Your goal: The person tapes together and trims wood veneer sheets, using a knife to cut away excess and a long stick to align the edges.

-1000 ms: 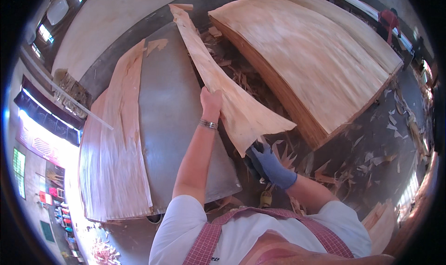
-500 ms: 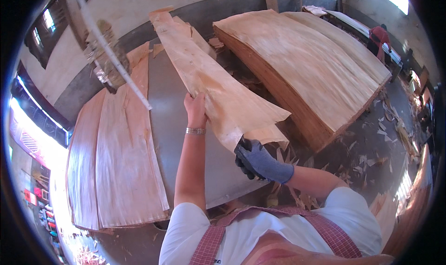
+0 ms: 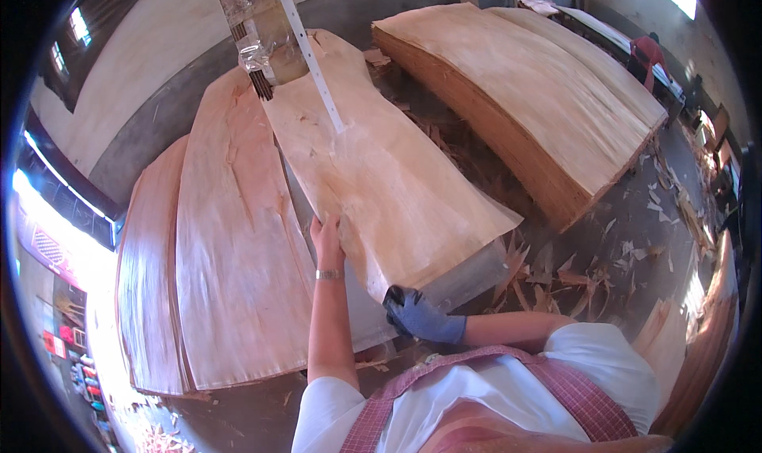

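Observation:
A broad, pale wood veneer sheet [image 3: 405,191] lies slanting over the grey tabletop [image 3: 476,274]. My bare left hand [image 3: 327,239], with a metal watch on its wrist, is closed on the sheet's left edge. At the near left corner of the same sheet, my right hand [image 3: 418,314] in a blue-grey glove pinches the edge; its fingertips are partly hidden. To the left, reddish veneer sheets [image 3: 238,278] lie stacked close beside the tabletop. Above the far part of the held sheet hangs a white strip with holes [image 3: 309,48], next to a brown, tape-wrapped piece [image 3: 266,48].
A thick veneer stack [image 3: 524,104] stands on the right. Torn veneer scraps [image 3: 571,278] litter the floor between it and me. Another person [image 3: 648,56] in red bends over a bench at the far right. Bright daylight enters along the left side.
The veneer sheet, narrow and folded before, is now spread wider and flatter over the tabletop. Both my hands have come nearer to me. The white strip now appears farther right, over the sheet.

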Demonstrator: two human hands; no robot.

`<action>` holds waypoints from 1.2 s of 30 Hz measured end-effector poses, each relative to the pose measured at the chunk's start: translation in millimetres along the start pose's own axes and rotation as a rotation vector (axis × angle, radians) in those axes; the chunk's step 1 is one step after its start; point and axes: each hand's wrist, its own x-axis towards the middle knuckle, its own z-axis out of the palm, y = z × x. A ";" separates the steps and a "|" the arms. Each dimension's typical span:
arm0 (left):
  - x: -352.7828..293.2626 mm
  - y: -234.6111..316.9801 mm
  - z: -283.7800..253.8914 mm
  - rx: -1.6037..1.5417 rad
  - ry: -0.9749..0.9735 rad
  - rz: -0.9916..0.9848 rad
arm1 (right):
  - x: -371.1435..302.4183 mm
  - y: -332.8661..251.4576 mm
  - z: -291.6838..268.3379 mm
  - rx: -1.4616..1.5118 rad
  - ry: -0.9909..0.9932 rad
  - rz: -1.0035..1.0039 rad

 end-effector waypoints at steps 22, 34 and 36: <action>-29.6 -112.5 -166.1 0.029 0.178 -0.444 | -46.7 170.0 -106.1 -0.614 0.051 0.068; -79.6 -127.1 -157.4 0.688 0.303 -0.362 | 9.7 188.6 -139.4 -1.210 0.126 0.113; -90.9 -124.0 -150.4 0.694 0.296 -0.404 | -7.0 196.6 -142.3 -1.252 0.128 0.109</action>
